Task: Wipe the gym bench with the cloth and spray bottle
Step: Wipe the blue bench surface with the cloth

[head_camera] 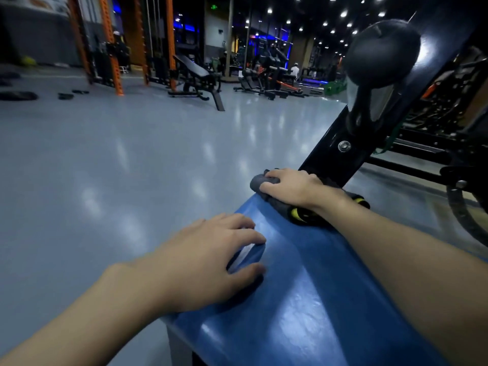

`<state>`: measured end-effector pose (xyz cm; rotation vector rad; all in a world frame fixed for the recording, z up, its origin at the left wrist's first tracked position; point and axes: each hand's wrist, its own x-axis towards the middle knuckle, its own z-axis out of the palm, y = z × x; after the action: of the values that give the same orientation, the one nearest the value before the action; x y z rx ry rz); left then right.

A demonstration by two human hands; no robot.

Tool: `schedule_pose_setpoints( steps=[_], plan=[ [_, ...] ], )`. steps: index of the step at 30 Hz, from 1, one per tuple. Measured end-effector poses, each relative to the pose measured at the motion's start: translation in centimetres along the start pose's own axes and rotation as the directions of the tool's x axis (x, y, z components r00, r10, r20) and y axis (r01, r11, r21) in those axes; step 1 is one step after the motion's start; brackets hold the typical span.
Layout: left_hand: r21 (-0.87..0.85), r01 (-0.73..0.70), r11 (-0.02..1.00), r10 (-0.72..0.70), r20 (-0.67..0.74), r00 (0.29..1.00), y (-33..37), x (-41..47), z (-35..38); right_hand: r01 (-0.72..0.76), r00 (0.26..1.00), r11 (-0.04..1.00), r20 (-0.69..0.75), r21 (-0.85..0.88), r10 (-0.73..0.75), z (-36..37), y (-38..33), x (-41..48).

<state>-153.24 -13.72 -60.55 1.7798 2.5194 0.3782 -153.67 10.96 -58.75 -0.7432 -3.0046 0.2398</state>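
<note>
Wiping the far end of the blue bench (303, 299) with a grey cloth (260, 182).
At centre right, the right hand (290, 187) curls its fingers over the bunched cloth. At lower centre, the left hand (211, 260) braces, fingers apart. Firm, overlapping strokes would likely clean best. No spray bottle shows.

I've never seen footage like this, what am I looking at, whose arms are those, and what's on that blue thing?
There is no machine here: a person wears one wide camera on their head, so you look down along their own bare arms. The blue surface is a padded gym bench. The left hand rests on the bench's left edge, holding nothing. The right hand holds a bunched grey cloth at the bench's far end, beside a black frame post. Under that wrist lies something black and yellow; I cannot tell what.
</note>
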Motion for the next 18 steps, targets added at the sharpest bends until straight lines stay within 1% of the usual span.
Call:
schedule_pose_setpoints(
  steps=[3,6,8,10,12,13,15,18],
  plan=[
    [-0.029,-0.006,1.0,0.005,-0.031,0.999,-0.5,-1.9,0.2,0.0,0.992,0.999,0.129,0.04,-0.005,-0.6,-1.3,1.4],
    [-0.099,-0.007,0.995,0.002,-0.048,0.999,-1.2,-4.0,0.5,0.054,0.988,0.998,0.146,0.025,-0.057,-0.7,-2.6,1.1],
    [-0.154,0.005,0.988,-0.013,-0.05,0.999,-1.5,-5.2,0.6,0.156,0.978,0.988,0.141,-0.005,-0.154,-0.3,-4.0,-0.5],
    [-0.196,0.033,0.98,-0.045,-0.057,0.997,-1.6,-6.4,0.6,0.306,0.942,0.952,0.153,-0.027,-0.298,0.4,-5.6,-2.3],
    [-0.237,0.059,0.97,-0.079,-0.073,0.994,-1.6,-7.3,0.7,0.382,0.914,0.924,0.153,-0.009,-0.376,0.6,-6.0,-3.4],
    [-0.246,0.064,0.967,-0.088,-0.088,0.992,-1.6,-7.6,0.9,0.381,0.915,0.924,0.135,0.021,-0.38,0.5,-5.7,-3.4],
    [-0.242,0.064,0.968,-0.094,-0.118,0.988,-1.6,-7.9,1.1,0.331,0.937,0.942,0.097,0.052,-0.334,0.3,-5.0,-2.9],
    [-0.243,0.07,0.968,-0.104,-0.128,0.986,-1.7,-8.5,1.0,0.289,0.952,0.957,0.1,0.014,-0.289,0.6,-5.7,-2.7]
  ],
)
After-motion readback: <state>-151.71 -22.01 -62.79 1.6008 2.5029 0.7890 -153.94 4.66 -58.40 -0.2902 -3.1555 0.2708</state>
